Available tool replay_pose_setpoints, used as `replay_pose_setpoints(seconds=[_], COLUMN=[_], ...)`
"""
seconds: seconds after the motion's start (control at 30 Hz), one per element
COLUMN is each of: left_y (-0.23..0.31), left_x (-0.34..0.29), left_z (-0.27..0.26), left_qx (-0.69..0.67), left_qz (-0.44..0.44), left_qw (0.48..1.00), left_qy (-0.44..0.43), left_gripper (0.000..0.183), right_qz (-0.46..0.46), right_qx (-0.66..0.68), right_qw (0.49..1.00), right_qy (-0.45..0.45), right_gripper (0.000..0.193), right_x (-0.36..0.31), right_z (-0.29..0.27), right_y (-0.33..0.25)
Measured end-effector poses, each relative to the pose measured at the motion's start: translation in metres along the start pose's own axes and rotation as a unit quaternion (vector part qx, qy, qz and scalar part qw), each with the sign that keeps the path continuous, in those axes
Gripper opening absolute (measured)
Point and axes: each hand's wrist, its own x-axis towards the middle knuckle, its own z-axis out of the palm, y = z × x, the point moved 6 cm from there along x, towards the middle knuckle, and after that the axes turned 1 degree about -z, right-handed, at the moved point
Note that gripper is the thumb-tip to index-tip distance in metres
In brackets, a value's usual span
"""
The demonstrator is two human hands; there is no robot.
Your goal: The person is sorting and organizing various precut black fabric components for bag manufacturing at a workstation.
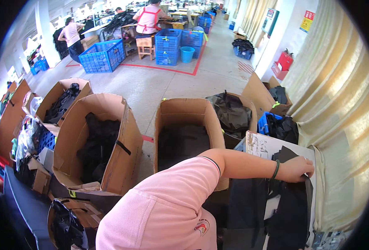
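My left arm (251,163), in a pink short sleeve with a dark green band at the wrist, reaches across to the right. At its end my left hand (297,168) has its fingers closed on the upper edge of a black fabric piece (290,212). The fabric lies flat over other black pieces, and a pointed black piece (285,154) shows just beyond the wrist. Under them is a white board (261,143), visible at its far edge and right side. My right hand is out of view.
Open cardboard boxes of dark fabric stand ahead: one at left (124,166), one in the middle (215,129). A beige curtain (338,125) hangs at right. Farther off are blue crates (103,56), a blue bucket (187,54) and a person in a red apron (148,20).
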Motion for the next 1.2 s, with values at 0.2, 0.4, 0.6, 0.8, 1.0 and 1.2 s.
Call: replay_pose_setpoints(seconds=[0.2,0.4,0.6,0.8,1.0,1.2], left_y=[-0.048,-0.081,-0.108,-0.091,-0.136,-0.139], left_x=[-0.033,-0.066,-0.097,-0.102,-0.131,-0.140], left_z=[-0.047,-0.072,-0.088,-0.089,-0.010,0.058], left_qx=[0.032,0.038,-0.108,0.020,0.102,0.080], left_qz=[-0.042,-0.064,-0.157,-0.251,-0.202,-0.210], left_qw=[0.997,0.967,0.831,0.641,0.653,0.666], left_qy=[-0.051,-0.242,-0.522,-0.725,-0.723,-0.712], left_gripper=[0.023,0.020,0.017,0.045,0.051,0.050], right_qz=[0.012,0.037,0.147,0.241,0.332,0.336], right_qx=[0.123,0.297,0.456,0.547,0.399,0.232], right_qw=[0.983,0.934,0.845,0.745,0.812,0.884], right_qy=[-0.135,-0.193,-0.238,-0.298,-0.267,-0.228], right_gripper=[0.021,0.014,0.019,0.022,0.020,0.021], right_x=[-0.009,-0.045,-0.109,-0.144,-0.177,-0.198], right_z=[0.012,0.043,0.094,0.130,0.168,0.211], right_y=[-0.016,-0.011,-0.006,0.000,0.043,0.073])
